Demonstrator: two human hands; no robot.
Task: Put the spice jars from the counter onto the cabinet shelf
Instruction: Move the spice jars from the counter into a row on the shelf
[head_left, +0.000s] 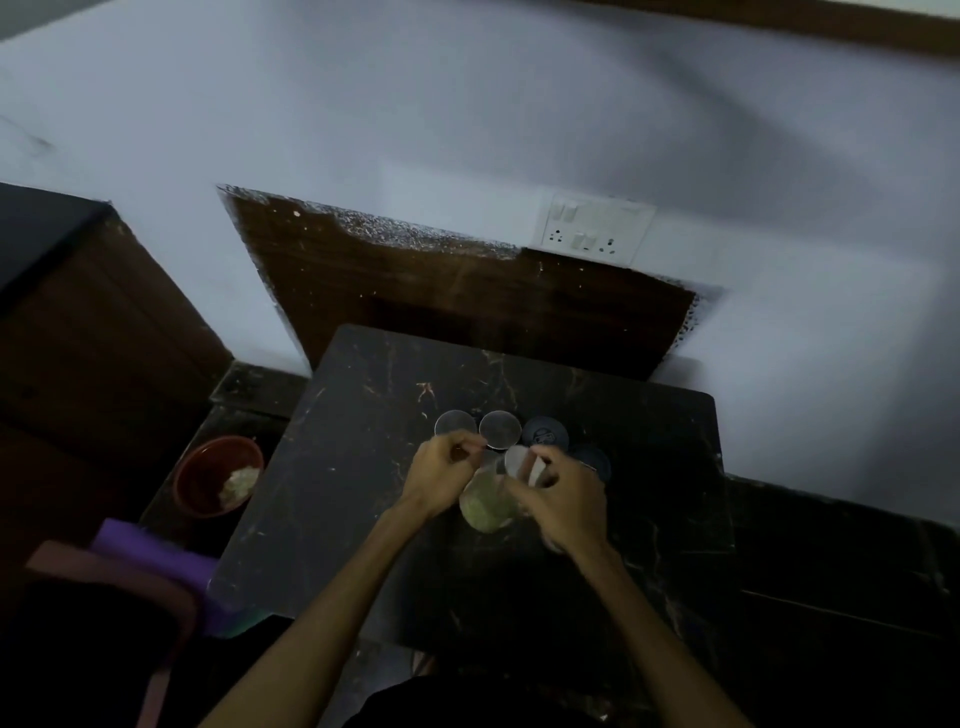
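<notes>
Several spice jars stand in a cluster on the dark marble counter (363, 519). Two have clear lids (455, 423) (500, 428); two have dark lids (544, 432) (592, 461). A clear jar with greenish contents (485, 506) is tilted between my hands. My left hand (441, 478) curls against its left side. My right hand (563, 499) grips it from the right, fingers near its pale lid (517, 460). The image is dim and blurred, so the exact grip is hard to read.
A red bowl (215, 475) with pale food sits on a lower ledge at the left. A purple object (150, 551) lies below it. A wall socket plate (597, 228) and a brown wooden panel (467, 306) stand behind the counter. A dark cabinet (78, 312) is at the left.
</notes>
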